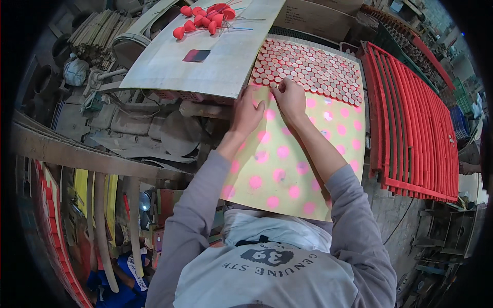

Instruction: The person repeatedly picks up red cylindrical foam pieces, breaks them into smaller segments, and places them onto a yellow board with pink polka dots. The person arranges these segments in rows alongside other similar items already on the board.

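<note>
Yellow board (303, 169) spotted with pink dots lies flat in front of the person, and its far half, toward twelve o'clock, is covered by a tight honeycomb of small round discs (313, 66), reddish and pale by turns. These discs look light and stiff, small enough that each is best taken at its rim between thumb and forefinger; packed so close, a nudge on one would likely shift its neighbours, so a light touch at the open near edge of the field seems wisest. Both hands work at that near edge. The right hand (289, 97) sits at about one o'clock from the picture's middle, its fingers curled and drawn together as if pinching a disc in the front row, though the disc itself is hidden under the fingertips. The left hand (247, 114), just beside it toward eleven o'clock, rests palm down on the board with fingers loosely bent, touching the surface near the last row; whether it holds anything I cannot tell. At three o'clock stands a stack of red slatted racks (416, 118). At eleven o'clock a pale sheet (205, 56) carries a cluster of red heart-shaped pieces (203, 20) and a small dark card (196, 55).
</note>
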The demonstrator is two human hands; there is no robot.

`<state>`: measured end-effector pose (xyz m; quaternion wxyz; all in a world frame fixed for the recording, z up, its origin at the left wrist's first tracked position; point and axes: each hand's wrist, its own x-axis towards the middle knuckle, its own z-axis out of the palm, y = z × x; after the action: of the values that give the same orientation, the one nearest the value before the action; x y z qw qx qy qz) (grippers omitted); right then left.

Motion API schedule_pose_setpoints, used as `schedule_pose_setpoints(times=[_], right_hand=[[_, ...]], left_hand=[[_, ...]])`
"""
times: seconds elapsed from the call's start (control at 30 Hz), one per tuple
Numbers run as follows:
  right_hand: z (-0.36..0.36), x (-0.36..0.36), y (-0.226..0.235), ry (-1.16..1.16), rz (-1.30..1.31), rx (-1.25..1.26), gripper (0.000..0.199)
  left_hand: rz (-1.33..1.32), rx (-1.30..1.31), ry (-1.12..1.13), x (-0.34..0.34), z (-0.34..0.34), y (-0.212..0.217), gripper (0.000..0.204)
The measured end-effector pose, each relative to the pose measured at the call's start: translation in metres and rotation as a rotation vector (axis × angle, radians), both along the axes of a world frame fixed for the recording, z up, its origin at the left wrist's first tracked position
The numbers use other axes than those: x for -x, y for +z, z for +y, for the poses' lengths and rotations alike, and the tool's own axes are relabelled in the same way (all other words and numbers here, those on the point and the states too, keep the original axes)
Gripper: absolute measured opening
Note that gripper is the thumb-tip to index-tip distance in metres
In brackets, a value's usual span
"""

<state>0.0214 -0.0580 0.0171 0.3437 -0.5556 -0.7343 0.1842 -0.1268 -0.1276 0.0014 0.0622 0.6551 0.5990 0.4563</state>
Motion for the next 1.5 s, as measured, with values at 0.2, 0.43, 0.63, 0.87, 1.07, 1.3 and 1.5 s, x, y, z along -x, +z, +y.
schedule_pose_setpoints(times=[0.2,0.43,0.63,0.87,1.07,1.3,1.5], right_hand=[[0.004,0.000,-0.014,-0.006,0.103,-0.029,0.024],[0.007,-0.001,-0.016,-0.001,0.134,-0.004,0.023],[0.007,-0.002,-0.018,0.001,0.140,-0.056,0.024],[0.007,-0.001,-0.015,-0.009,0.124,-0.026,0.024],[0.007,0.001,-0.015,-0.013,0.110,-0.050,0.023],[0.007,0.001,-0.017,0.006,0.122,-0.087,0.023],[0.003,-0.006,-0.009,0.051,0.157,-0.047,0.025]], left_hand=[[0.053,0.036,0.246,-0.016,0.041,-0.031,0.063],[0.044,0.264,0.309,-0.023,0.054,-0.011,0.074],[-0.006,0.300,0.358,-0.028,0.053,-0.006,0.073],[-0.029,0.315,0.391,-0.029,0.053,-0.004,0.072],[-0.077,0.332,0.388,-0.030,0.055,-0.003,0.068],[-0.056,0.323,0.389,-0.028,0.059,-0.010,0.069],[-0.019,0.238,0.326,-0.020,0.056,-0.017,0.073]])
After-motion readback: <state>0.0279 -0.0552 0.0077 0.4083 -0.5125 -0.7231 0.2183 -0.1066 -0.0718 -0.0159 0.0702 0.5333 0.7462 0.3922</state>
